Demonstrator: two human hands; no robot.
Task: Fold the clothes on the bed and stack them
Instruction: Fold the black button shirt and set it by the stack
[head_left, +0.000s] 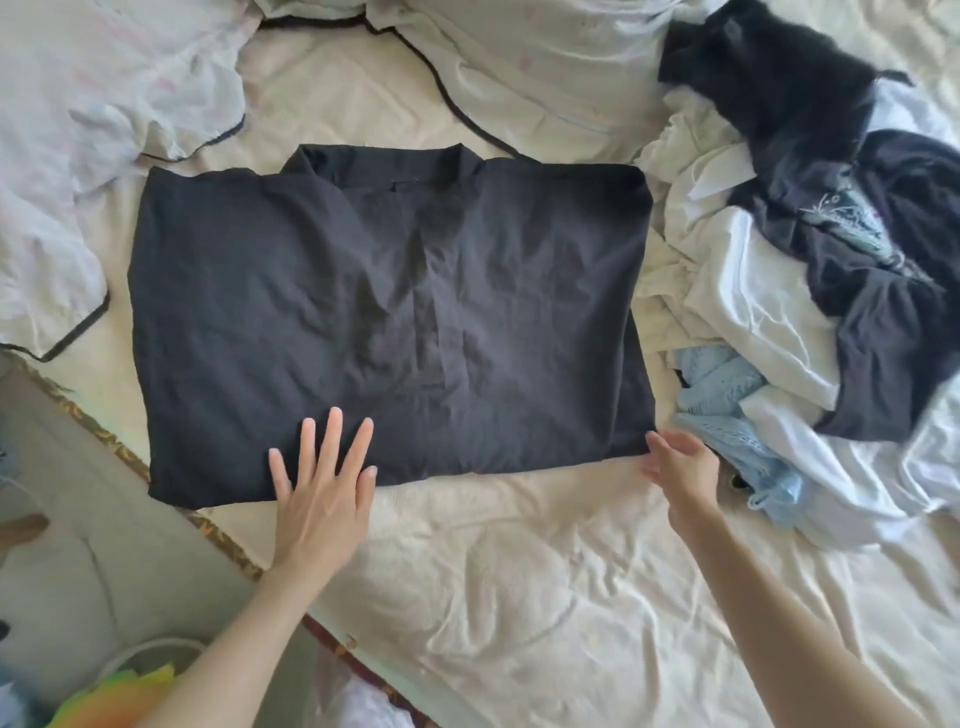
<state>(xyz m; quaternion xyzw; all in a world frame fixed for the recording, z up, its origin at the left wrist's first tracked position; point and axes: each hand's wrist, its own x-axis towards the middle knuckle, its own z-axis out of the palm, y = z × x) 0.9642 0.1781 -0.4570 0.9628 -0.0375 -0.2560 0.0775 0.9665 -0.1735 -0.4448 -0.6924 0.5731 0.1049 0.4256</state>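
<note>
One folded black garment (384, 312), two hands, and perhaps five unfolded clothes heaped (810, 291) together.

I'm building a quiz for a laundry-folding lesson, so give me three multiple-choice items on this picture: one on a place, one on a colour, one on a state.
1. Where does the pile of unfolded clothes lie, relative to the black garment?
A. to its right
B. on top of it
C. to its left

2. What colour is the knitted piece by the right hand?
A. red
B. light blue
C. green

3. How does the left hand lie?
A. clenched in a fist
B. lifted clear of the bed
C. flat, fingers spread, on the garment's near edge

Answers: 1 A, the heap fills the right side of the bed. 2 B, pale blue fabric shows there. 3 C, straight fingers rest on black cloth.
</note>
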